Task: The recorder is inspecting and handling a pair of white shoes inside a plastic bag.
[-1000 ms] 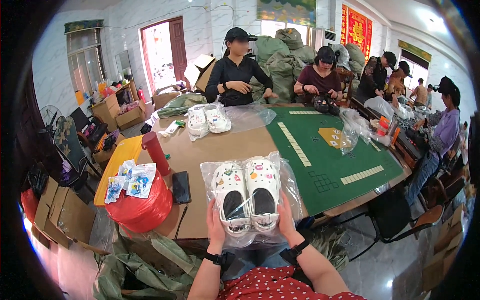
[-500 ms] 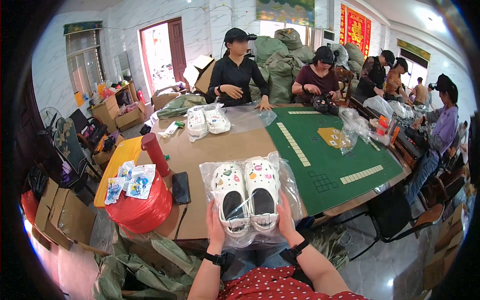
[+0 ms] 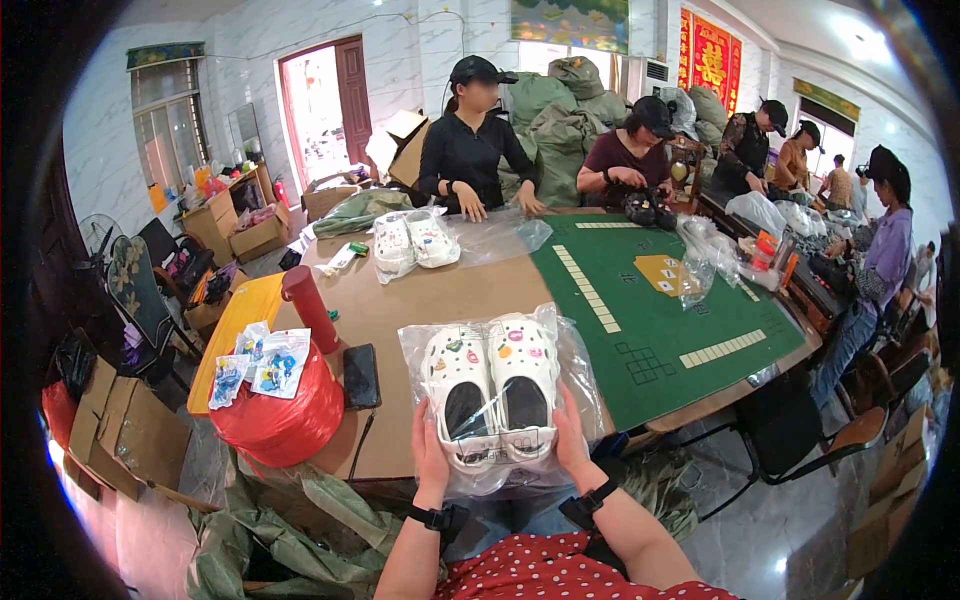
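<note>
Between my two hands is a pair of white clogs (image 3: 497, 385) with dark insoles and colourful charms on the toes, inside a clear plastic bag (image 3: 582, 352). The toes point away from me, over the near edge of the brown table. My left hand (image 3: 430, 450) presses the bag's left side near the heels. Against the right side rests my right hand (image 3: 570, 435); its fingers are partly hidden by the bag. Farther off, a second bagged pair of white clogs (image 3: 415, 242) lies on the table, near a person in black.
On my left stand a red roll of plastic twine (image 3: 285, 420) with small packets (image 3: 282, 362) on top, a red cylinder (image 3: 310, 308) and a black phone (image 3: 361, 377). A green mat (image 3: 650, 330) with tile rows covers the right side. Several people work beyond; a chair (image 3: 800, 430) stands right.
My hands and the bagged clogs stay in place. Across the table, the person in black has lowered a hand to the clear plastic. The person in maroon leans further forward.
</note>
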The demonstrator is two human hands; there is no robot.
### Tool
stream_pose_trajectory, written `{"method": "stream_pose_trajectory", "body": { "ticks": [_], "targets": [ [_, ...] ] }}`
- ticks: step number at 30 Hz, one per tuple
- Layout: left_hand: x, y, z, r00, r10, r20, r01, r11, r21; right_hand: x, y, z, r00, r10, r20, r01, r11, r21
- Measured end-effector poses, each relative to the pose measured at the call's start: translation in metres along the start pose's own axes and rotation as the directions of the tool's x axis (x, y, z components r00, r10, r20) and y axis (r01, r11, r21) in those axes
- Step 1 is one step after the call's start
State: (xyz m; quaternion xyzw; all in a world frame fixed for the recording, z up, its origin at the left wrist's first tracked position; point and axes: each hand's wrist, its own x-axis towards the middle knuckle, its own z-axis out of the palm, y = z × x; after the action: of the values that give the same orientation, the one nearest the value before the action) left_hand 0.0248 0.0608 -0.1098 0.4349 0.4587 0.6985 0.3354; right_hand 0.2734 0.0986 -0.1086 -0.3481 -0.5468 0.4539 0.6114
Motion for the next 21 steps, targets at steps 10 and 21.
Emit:
{"method": "stream_pose_trajectory", "body": {
  "ticks": [10,21],
  "targets": [
    [-0.001,0.01,0.003,1.0,-0.018,0.014,0.018,1.0,-0.015,-0.001,0.0,0.0,1.0,0.017,-0.001,-0.017,0.999,0.046],
    [0.001,-0.002,-0.005,1.0,0.014,0.013,-0.015,0.998,0.056,-0.001,-0.01,0.005,0.999,0.046,-0.012,-0.046,0.998,0.038]
  ]
}}
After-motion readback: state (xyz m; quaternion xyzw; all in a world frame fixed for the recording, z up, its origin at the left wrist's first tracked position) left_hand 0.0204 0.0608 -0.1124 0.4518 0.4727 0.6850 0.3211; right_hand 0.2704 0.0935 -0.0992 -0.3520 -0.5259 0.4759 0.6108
